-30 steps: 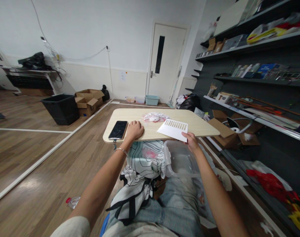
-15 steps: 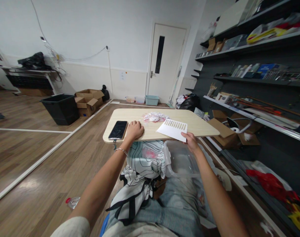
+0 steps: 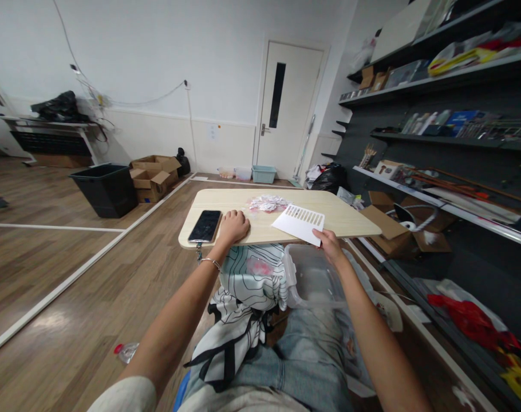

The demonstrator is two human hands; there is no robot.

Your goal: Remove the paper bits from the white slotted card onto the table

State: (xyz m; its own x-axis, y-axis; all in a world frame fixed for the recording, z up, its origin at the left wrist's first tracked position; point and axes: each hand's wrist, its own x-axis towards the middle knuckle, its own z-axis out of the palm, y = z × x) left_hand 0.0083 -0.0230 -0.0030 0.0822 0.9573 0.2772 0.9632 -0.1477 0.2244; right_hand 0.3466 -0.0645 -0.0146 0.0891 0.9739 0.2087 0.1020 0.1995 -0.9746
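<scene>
My right hand (image 3: 329, 245) pinches the near right corner of a white card (image 3: 298, 225) with a row of oval cut-outs along its far edge. The card lies at or just over the surface of a pale wooden table (image 3: 338, 212). My left hand (image 3: 235, 226) rests palm down on the table, fingers slightly bent and holding nothing. Left of it lies a black smartphone (image 3: 205, 225) with a strap hanging over the edge. Beyond the card is a heap of small white and pinkish pieces (image 3: 268, 203), too small to make out, on clear plastic.
Under the table's near edge are a clear plastic bin (image 3: 316, 277) and a patterned cloth (image 3: 252, 286). A plastic bottle (image 3: 126, 351) lies on the floor at left. Loaded shelves (image 3: 441, 137) line the right side. A black bin (image 3: 106, 191) and cardboard boxes (image 3: 151, 178) stand back left.
The card and my right hand have shifted very slightly left. My left hand has stayed in place.
</scene>
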